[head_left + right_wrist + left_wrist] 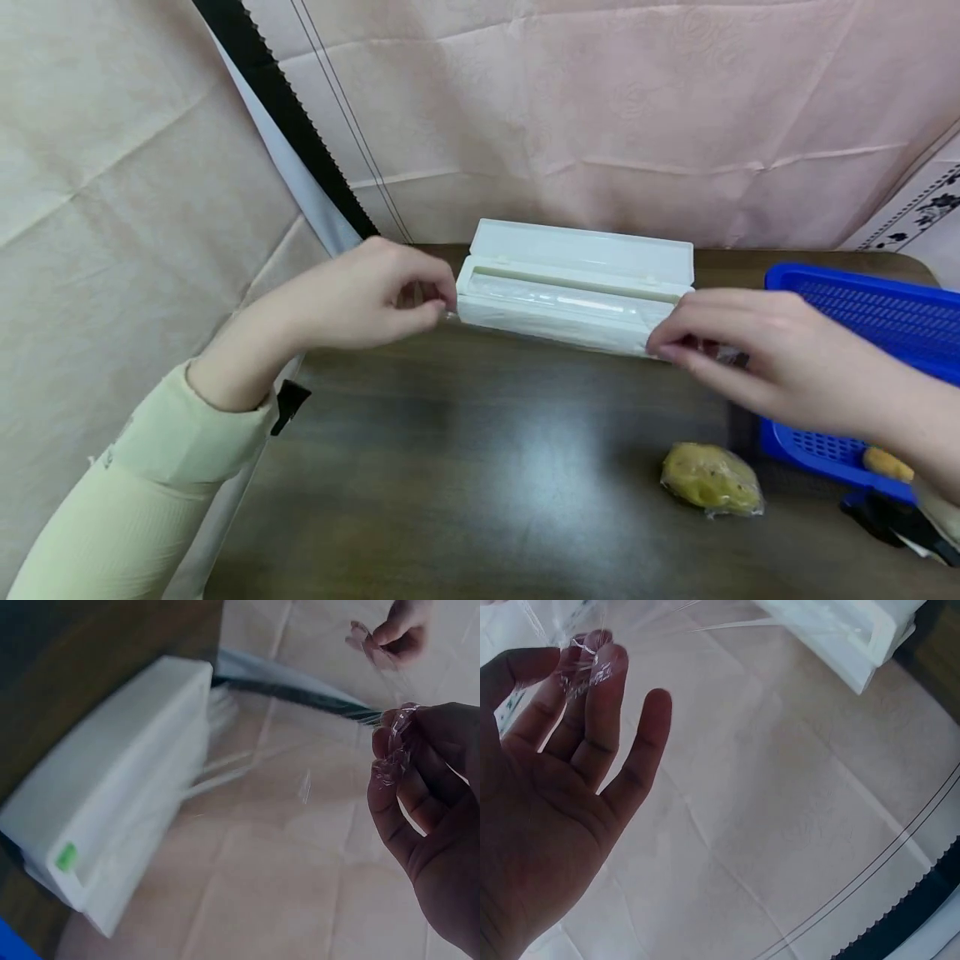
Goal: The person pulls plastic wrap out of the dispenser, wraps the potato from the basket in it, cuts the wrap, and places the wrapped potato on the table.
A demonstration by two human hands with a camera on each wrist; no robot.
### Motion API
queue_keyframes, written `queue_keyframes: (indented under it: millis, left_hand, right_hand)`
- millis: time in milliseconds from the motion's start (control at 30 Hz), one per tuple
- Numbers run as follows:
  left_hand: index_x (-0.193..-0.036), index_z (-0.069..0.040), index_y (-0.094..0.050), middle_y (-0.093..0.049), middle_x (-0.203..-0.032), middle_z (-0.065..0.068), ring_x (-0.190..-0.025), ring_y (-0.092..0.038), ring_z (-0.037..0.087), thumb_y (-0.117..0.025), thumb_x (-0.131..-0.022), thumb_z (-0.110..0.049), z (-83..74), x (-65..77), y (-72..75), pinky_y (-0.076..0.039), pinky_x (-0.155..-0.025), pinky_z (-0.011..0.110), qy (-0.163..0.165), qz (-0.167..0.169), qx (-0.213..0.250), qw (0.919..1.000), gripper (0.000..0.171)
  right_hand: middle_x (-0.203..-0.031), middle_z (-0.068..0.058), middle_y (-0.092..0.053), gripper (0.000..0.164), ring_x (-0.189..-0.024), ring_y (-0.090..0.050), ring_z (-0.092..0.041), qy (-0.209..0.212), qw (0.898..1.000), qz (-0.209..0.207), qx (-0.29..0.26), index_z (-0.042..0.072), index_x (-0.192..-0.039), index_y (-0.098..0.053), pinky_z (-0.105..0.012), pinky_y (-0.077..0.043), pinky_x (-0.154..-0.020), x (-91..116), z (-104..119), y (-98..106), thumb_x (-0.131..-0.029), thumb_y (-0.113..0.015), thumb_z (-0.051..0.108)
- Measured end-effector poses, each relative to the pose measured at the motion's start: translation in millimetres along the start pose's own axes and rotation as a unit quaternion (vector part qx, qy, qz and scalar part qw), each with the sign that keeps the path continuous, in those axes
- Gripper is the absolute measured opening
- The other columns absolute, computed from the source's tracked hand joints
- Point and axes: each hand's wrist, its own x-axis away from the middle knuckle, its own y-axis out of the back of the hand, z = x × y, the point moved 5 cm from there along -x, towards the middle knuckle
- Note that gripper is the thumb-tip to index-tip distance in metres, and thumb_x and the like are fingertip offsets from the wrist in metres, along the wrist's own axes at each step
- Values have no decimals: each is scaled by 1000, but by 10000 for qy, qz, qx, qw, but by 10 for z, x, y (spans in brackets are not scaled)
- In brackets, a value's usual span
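A white cling film dispenser (577, 250) lies at the back of the table with its lid raised and a film roll inside. Clear cling film (300, 780) stretches from the dispenser to both hands. My left hand (375, 292), off the box's left end, pinches one corner of the film between thumb and fingertips. At the right end my right hand (757, 350) pinches the other corner, the film bunched at its fingertips (386, 769). Nearer the front sits a yellowish item wrapped in film (711, 478), touched by neither hand; its kind is unclear.
A blue plastic basket (806, 454) stands at the right, partly behind my right forearm, with a yellow-brown item (887, 463) in it. A black object (892, 521) lies by its front corner. Pale cloth (637, 108) hangs behind the table.
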Motion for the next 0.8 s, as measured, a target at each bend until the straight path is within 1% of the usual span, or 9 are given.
queue_keyframes:
  millis: [67, 133, 233, 333, 467, 567, 633, 700, 800]
  left_hand:
    - [-97, -19, -76, -66, -81, -10, -72, -58, 8, -63, -97, -6, -2, 33, -99, -52, -69, 32, 52, 185, 46, 9998, 18]
    - [-96, -19, -76, -66, -81, -11, -72, -58, 7, -63, -96, -6, 2, 77, -197, -52, -69, 32, 100, 356, 80, 9993, 18]
    - [-93, -20, -74, -64, -81, -12, -73, -58, 5, -64, -94, -6, 12, 151, -356, -53, -69, 31, 126, 618, 204, 9978, 17]
    - [-91, -20, -72, -63, -81, -13, -74, -58, 3, -64, -93, -6, 32, 222, -533, -54, -71, 29, 132, 865, 331, 9956, 16]
    - [-90, -20, -72, -64, -81, -16, -75, -59, -1, -64, -94, -7, 84, 303, -798, -55, -72, 26, 164, 1066, 469, 9931, 15]
    - [-86, -21, -69, -60, -76, -16, -68, -54, -2, -63, -96, -7, 144, 333, -999, -51, -67, 25, 216, 1156, 506, 9918, 18]
    - [-83, -20, -66, -53, -71, -15, -63, -48, -1, -63, -100, -8, 192, 339, -1137, -46, -62, 24, 218, 1186, 487, 9915, 21]
    - [-82, -19, -64, -49, -68, -13, -60, -43, -1, -64, -102, -9, 232, 336, -1263, -43, -60, 24, 199, 1170, 438, 9920, 23]
    - [-84, -18, -66, -52, -69, -14, -60, -44, -1, -66, -104, -11, 291, 341, -1458, -44, -60, 24, 134, 1121, 234, 9933, 21]
  right_hand:
    - [-103, 21, -67, 36, -81, -58, 7, 94, 9996, 29, -254, 25, -109, -75, -11, -48, -65, 62, 43, -100, -115, -43, 41]
    - [-104, 22, -67, 34, -84, -59, 8, 51, 9989, 177, -435, 26, -110, -74, -10, -50, -68, 120, 85, -197, -115, -43, 40]
    - [-102, 23, -64, 31, -84, -57, 9, 74, 9975, 314, -629, 27, -111, -73, -8, -50, -70, 224, 136, -361, -116, -44, 37]
    - [-99, 22, -62, 23, -82, -54, 10, 109, 9962, 443, -742, 27, -109, -72, -7, -47, -70, 332, 177, -544, -115, -50, 31]
    - [-96, 20, -62, 18, -82, -55, 9, 165, 9950, 531, -825, 27, -107, -71, -9, -47, -70, 471, 200, -800, -113, -54, 27]
    - [-95, 20, -61, 15, -83, -55, 8, 139, 9948, 677, -745, 29, -105, -70, -11, -48, -70, 562, 192, -979, -112, -58, 26]
    - [-95, 21, -61, 10, -83, -57, 8, 126, 9948, 798, -620, 29, -103, -69, -13, -50, -70, 614, 184, -1093, -107, -66, 21]
    - [-94, 20, -61, 15, -83, -58, 6, 91, 9939, 965, -517, 28, -101, -70, -16, -51, -69, 662, 174, -1205, -99, -74, 14]
    - [-94, 18, -63, 21, -83, -61, 3, 24, 9915, 1254, -351, 26, -100, -71, -20, -54, -67, 723, 153, -1361, -90, -80, 10]
